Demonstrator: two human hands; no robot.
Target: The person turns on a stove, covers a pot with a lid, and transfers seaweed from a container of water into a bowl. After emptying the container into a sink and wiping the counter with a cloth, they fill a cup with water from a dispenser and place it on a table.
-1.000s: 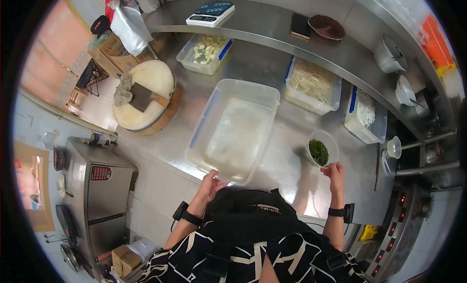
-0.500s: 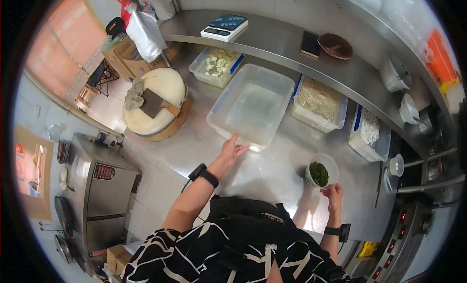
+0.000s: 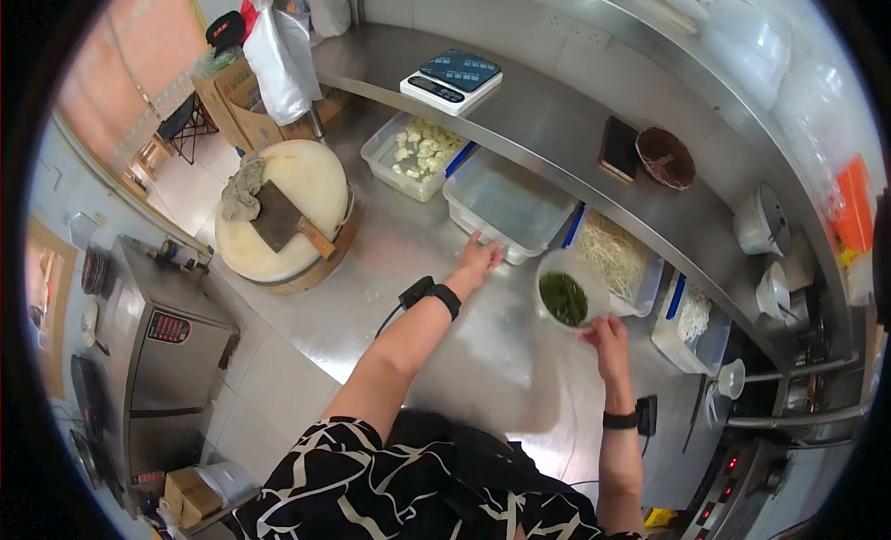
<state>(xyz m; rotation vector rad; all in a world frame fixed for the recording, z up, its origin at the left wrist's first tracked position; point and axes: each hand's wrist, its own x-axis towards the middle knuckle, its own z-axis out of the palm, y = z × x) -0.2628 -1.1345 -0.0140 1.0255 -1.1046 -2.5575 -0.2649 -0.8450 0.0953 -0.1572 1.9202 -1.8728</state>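
Observation:
My left hand (image 3: 481, 259) is at the near rim of a translucent rectangular tub (image 3: 509, 201), fingers closed on its edge. The tub holds no food and its far part lies under the steel shelf. In my right hand (image 3: 606, 338) is the rim of a clear round container (image 3: 587, 278) with dark green leafy food (image 3: 563, 299) inside, tilted above the steel table. Tubs of pale chunks (image 3: 423, 152) and of thin pale strands (image 3: 610, 254) flank the rectangular tub.
On the left stands a round chopping block (image 3: 311, 187) with a cleaver (image 3: 278, 217) and a grey cloth (image 3: 243, 189). The raised shelf (image 3: 548, 122) carries a scale (image 3: 452, 80), a phone (image 3: 619, 148) and a brown basket (image 3: 665, 157). Another tub (image 3: 691, 319) holds white strands.
The rectangular tub has slid back, partly under the shelf, with my left hand at its edge. My right hand has brought the round container up and leftward. The view has shifted.

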